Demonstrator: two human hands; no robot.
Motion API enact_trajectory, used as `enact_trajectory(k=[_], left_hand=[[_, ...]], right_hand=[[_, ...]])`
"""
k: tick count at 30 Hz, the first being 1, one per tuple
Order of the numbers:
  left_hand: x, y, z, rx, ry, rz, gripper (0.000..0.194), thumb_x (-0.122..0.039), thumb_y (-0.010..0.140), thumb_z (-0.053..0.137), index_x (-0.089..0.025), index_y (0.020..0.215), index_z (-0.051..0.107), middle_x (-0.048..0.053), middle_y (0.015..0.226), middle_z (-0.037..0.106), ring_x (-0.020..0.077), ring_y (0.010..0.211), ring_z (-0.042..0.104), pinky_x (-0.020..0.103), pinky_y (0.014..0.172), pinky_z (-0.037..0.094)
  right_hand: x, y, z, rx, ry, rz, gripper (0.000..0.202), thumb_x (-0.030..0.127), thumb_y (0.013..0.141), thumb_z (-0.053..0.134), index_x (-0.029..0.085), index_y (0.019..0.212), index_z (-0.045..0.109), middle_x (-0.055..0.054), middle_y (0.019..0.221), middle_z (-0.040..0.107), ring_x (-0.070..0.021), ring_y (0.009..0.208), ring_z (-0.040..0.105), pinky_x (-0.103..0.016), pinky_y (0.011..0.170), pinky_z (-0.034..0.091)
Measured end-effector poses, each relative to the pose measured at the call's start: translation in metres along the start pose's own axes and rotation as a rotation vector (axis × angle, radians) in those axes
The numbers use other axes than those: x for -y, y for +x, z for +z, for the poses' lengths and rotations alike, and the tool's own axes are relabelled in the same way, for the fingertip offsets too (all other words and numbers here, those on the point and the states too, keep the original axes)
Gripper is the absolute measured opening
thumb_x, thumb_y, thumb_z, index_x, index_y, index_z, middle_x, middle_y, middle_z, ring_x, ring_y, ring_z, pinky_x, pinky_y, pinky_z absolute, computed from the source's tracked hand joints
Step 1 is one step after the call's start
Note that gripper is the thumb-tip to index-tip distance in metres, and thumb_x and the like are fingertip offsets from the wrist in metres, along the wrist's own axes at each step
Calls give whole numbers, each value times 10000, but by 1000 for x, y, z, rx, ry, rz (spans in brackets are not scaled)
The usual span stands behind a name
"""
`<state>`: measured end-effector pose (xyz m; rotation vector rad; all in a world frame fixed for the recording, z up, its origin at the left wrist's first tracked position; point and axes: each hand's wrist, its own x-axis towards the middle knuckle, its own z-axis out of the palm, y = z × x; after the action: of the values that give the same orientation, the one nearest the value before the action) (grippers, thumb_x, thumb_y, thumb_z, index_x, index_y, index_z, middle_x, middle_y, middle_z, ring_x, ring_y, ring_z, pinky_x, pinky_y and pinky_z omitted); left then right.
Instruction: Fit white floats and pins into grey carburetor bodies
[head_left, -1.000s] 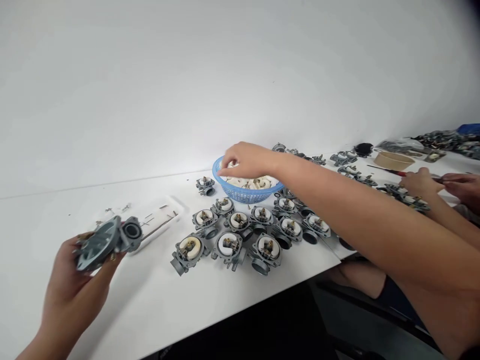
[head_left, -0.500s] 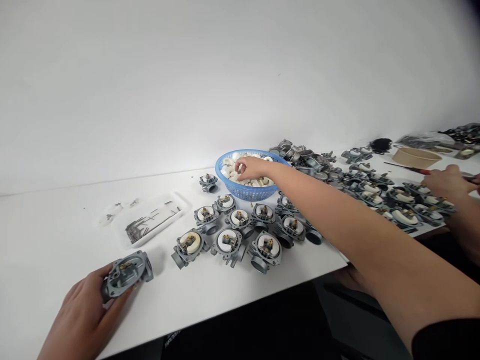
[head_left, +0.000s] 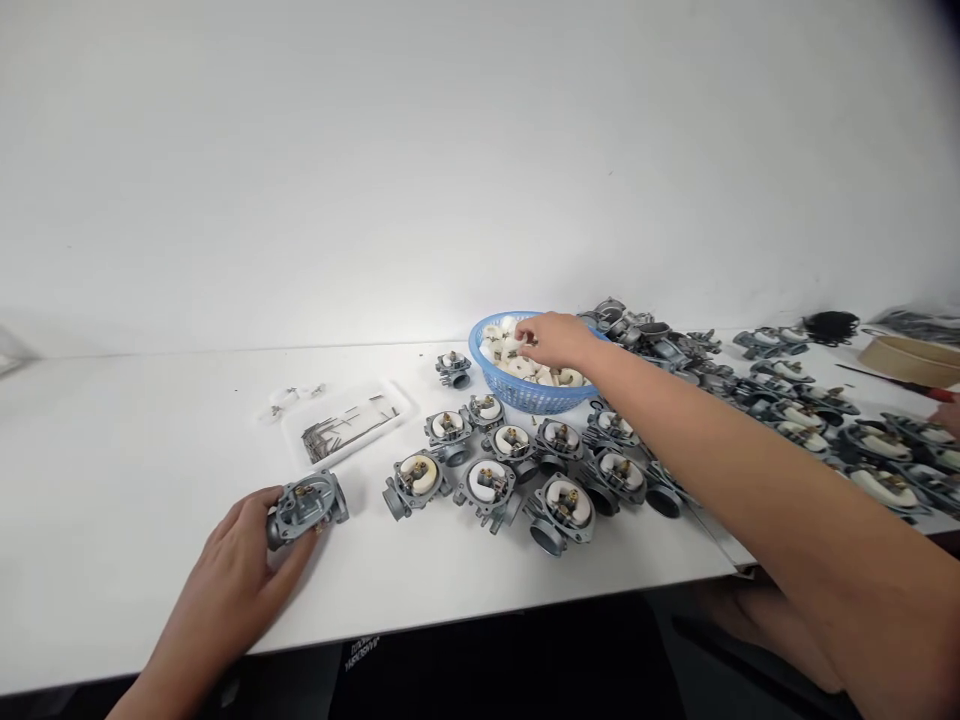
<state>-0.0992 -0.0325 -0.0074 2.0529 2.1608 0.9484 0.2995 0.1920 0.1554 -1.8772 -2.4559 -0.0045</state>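
Observation:
My left hand (head_left: 234,575) is closed around a grey metal carburetor body (head_left: 306,505), held at the left of the white table with its open bowl side up and no white float in it. At the blue plastic basket (head_left: 536,398), my right hand (head_left: 556,340) reaches over the rim with fingers and thumb pinched on a white carburetor float (head_left: 534,340); the fingers partly cover it. Many loose white floats (head_left: 517,362) lie in the basket. Several carburetors with floats fitted (head_left: 487,482) stand in front of it.
A white tray (head_left: 360,440) of thin metal pins sits left of the basket, beside small clear bags (head_left: 289,398). More carburetors (head_left: 637,335) are piled right of the basket. A co-worker's hand (head_left: 949,412), a screwdriver (head_left: 892,380) and a tan bowl (head_left: 911,358) are at far right.
The view has shifted left, so things sit further right in the picture. My right hand stays at the basket, its fingers now around a float. My left hand still holds the carburetor body.

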Motion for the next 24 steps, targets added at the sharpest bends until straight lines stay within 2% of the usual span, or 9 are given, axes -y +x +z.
enact_trajectory(k=[3,6,10,12,14,16,18,21,24], left_hand=[[4,-1,0,18,-37,-29,600,-624,883,584,-215,1293,428,164,1177,667,401,1054,692,525,837,580],[10,-1,-2,6,-104,25,782,-577,827,695,-237,1417,310,178,1386,571,389,1162,669,559,919,581],[15,-1,-2,-35,-228,82,932,-516,804,767,-257,1494,197,193,1505,444,388,1339,557,593,1037,537],[15,-1,-3,-102,-289,149,1001,-470,770,813,-266,1502,161,198,1544,387,390,1414,478,617,1117,473],[10,-3,-8,-188,-343,225,991,-397,761,829,-274,1493,172,194,1560,368,380,1430,458,628,1165,421],[-3,-6,-17,-287,-400,281,889,-317,781,811,-276,1464,245,180,1533,416,360,1403,494,610,1177,415],[-24,-8,-30,-374,-447,322,765,-266,792,800,-265,1416,358,155,1435,522,340,1338,557,576,1156,447],[-59,-7,-48,-377,-476,391,634,-234,821,783,-252,1380,484,120,1305,629,303,1237,624,505,1091,510],[-83,-1,-58,-349,-494,448,701,-257,861,766,-267,1484,445,133,1348,628,292,1244,621,469,1052,539]], right_hand=[[-1,-16,-9,-93,270,-36,371,464,931,666,204,1196,665,-138,1259,689,-284,1079,660,-348,828,520],[11,-37,-17,-66,612,-145,312,496,987,583,207,1094,635,-129,1230,698,-254,1076,670,-349,861,534],[46,-72,-28,-26,870,-273,272,478,1042,456,228,1038,563,-98,1146,721,-224,1027,693,-372,886,550],[67,-89,-34,15,919,-365,268,469,1055,420,238,1041,556,-88,1066,729,-220,1006,695,-373,882,555],[88,-102,-37,85,920,-454,272,461,1068,395,243,1065,557,-79,991,722,-212,972,690,-360,856,556],[108,-112,-38,174,892,-514,311,474,1079,369,238,1128,566,-66,936,697,-197,928,670,-332,810,548],[126,-118,-36,269,860,-558,370,510,1084,348,233,1185,573,-47,912,662,-179,884,640,-301,753,529],[151,-125,-30,355,852,-615,399,543,1082,347,228,1120,589,-24,900,610,-158,830,597,-279,711,503],[171,-130,-22,415,853,-668,401,533,1082,357,212,977,575,-21,883,584,-152,805,576,-286,733,503]])
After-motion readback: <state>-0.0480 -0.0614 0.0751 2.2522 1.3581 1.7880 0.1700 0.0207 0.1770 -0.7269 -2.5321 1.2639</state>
